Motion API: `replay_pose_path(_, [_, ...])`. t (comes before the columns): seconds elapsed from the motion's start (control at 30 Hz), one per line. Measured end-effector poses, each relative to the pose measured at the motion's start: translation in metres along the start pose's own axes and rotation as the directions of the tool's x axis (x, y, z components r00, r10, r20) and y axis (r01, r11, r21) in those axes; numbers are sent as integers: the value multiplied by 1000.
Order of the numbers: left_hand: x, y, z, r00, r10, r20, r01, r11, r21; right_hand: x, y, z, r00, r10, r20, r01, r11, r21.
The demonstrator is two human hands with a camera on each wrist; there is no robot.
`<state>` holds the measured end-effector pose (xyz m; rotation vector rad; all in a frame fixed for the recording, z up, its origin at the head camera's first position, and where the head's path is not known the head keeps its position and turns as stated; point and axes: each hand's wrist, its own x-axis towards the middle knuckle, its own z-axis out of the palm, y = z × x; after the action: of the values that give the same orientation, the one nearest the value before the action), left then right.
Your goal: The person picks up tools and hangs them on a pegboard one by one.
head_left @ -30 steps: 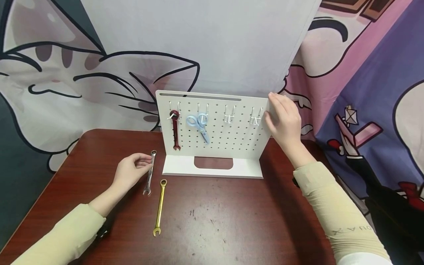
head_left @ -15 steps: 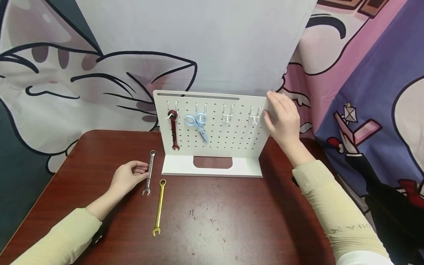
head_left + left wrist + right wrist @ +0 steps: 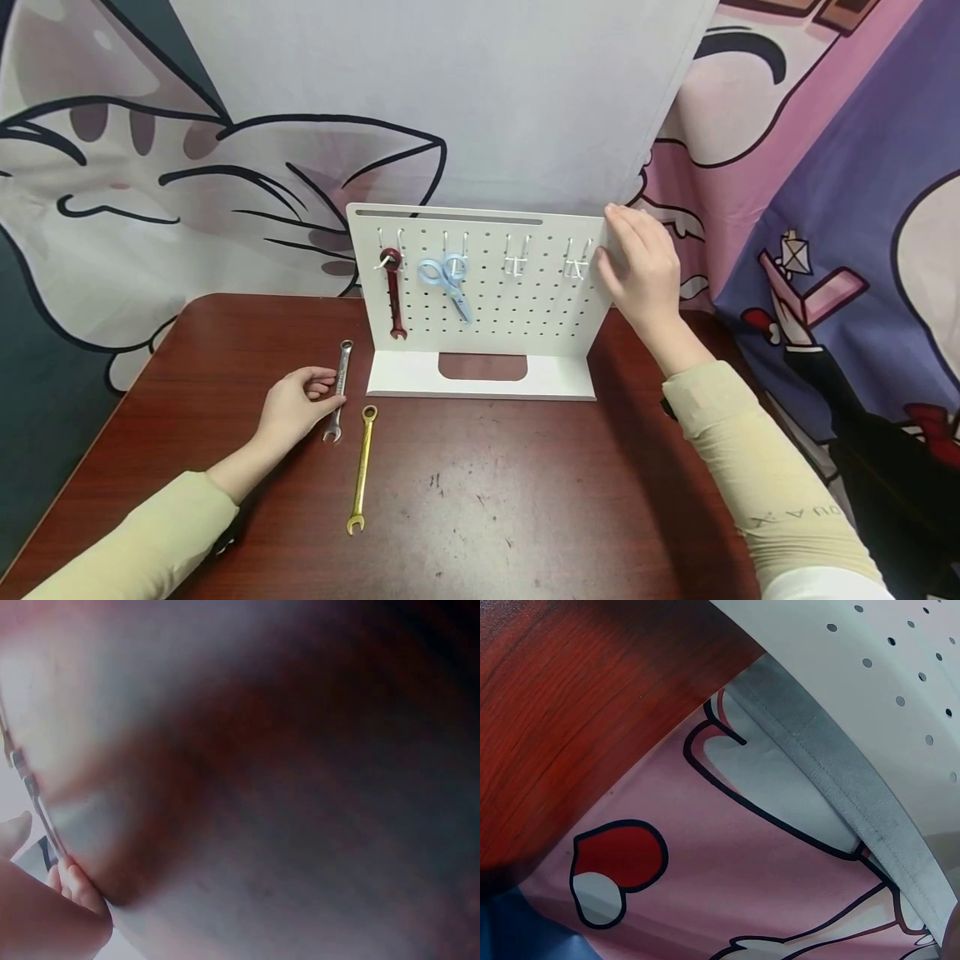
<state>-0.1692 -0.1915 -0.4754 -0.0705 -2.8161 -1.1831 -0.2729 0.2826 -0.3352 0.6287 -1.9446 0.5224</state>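
My left hand [image 3: 296, 408] is at a silver combination wrench [image 3: 342, 375] lying on the table, its thumb tip overlapping the shaft and its other fingers bent beside it. The left wrist view shows a gap between thumb and fingers [image 3: 79, 889]. My right hand [image 3: 641, 271] holds the upper right edge of a white pegboard stand [image 3: 480, 383], thumb at the front face. A dark red wrench [image 3: 393, 296] and light blue scissors [image 3: 452, 287] hang from hooks on the board. A gold combination wrench [image 3: 362, 471] lies nearer me, just right of the silver one.
Two double hooks on the board's right half, such as the middle one [image 3: 516, 265], carry nothing. The reddish-brown table [image 3: 525, 492] has small dark scratches. Printed cloth [image 3: 300, 167] hangs behind it, and purple and pink cloth [image 3: 810, 233] hangs at the right.
My left hand has slid a little down along the silver wrench toward me, and its thumb now reaches over the shaft. The wrenches, the board and my right hand stay in place.
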Motion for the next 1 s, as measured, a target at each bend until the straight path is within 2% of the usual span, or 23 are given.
replay_pose_path(0.4, [-2,3,7,999,37,-28,-35,996,81,0,-1,0,1000,2,-6,-2,1000,0])
replay_pose_path(0.6, [-2,1,7,997,41,-71,-35,995,89,0,-1,0,1000,-1,-6,1,1000,0])
replay_pose_path(0.8, [-1,-1,4,994,-11,-104,15,999,31,0,0,1,1000,0,-7,0,1000,0])
replay_pose_path(1.0, [1,-2,2,995,-59,-75,56,997,-43,0,1,2,1000,5,-5,-5,1000,2])
